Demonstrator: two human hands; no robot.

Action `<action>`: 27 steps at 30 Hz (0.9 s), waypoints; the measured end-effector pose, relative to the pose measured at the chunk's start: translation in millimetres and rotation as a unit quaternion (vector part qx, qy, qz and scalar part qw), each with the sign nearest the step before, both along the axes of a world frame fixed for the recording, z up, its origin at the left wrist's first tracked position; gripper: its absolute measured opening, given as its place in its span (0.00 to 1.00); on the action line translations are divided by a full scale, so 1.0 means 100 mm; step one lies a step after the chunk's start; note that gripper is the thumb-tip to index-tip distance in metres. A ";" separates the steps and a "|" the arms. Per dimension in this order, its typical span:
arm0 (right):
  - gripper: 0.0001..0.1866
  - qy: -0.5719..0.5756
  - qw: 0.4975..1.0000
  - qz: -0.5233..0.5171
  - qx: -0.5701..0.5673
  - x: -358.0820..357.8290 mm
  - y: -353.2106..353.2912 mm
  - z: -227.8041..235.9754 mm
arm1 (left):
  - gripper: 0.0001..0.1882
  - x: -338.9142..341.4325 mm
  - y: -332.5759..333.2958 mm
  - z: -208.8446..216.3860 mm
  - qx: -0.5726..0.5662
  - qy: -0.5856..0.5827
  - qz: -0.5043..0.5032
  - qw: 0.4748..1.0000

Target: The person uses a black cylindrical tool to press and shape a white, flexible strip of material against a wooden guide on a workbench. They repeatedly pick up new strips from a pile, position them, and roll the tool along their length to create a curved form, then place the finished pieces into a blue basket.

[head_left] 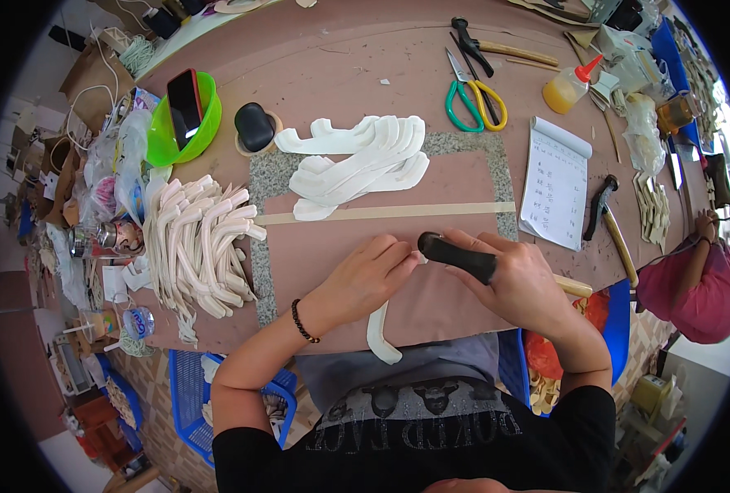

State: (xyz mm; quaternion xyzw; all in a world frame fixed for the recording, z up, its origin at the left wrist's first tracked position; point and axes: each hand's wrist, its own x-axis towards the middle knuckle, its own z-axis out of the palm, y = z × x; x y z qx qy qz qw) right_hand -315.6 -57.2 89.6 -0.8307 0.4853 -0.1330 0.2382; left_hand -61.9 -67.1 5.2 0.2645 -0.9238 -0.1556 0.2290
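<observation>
In my right hand (517,275) is a hammer with a black head (462,256) and a pale wooden handle whose end sticks out past my palm. My left hand (373,271), with a beaded bracelet at the wrist, pinches a curved white padded strip (379,333). The strip's lower end hangs toward the table's front edge; its upper end is mostly hidden by my fingers. The hammer head's tip is close beside my left fingertips; whether it touches the strip I cannot tell. Beyond my hands lies a pile of white strips (365,164), and a larger heap of cream strips (200,242) is at left.
A pale tape band (390,214) crosses the brown work surface. Farther back are green-and-yellow-handled scissors (472,99), pincers (473,49) and a glue bottle (566,86). A notepad (556,181) and another hammer (607,214) lie right. A green bowl (209,123) holds a phone.
</observation>
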 end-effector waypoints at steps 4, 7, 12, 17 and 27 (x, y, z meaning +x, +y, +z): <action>0.25 0.030 1.000 0.005 0.008 0.01 -0.04 0.01 | 0.18 0.02 0.08 -0.05 0.004 0.012 0.033 0.999; 0.25 -0.032 0.999 -0.011 0.001 0.00 -0.07 0.05 | 0.18 0.00 0.11 -0.02 -0.004 0.009 0.050 0.999; 0.23 0.022 0.997 -0.017 0.078 0.09 -0.12 0.07 | 0.16 0.01 0.18 -0.07 -0.012 0.022 0.079 0.997; 0.26 -0.026 0.999 0.010 0.020 0.10 -0.10 0.01 | 0.13 -0.01 0.19 -0.04 0.021 0.044 0.129 0.990; 0.25 0.002 0.999 0.040 0.023 0.17 -0.14 -0.03 | 0.07 0.00 0.26 -0.09 0.058 0.084 0.201 0.974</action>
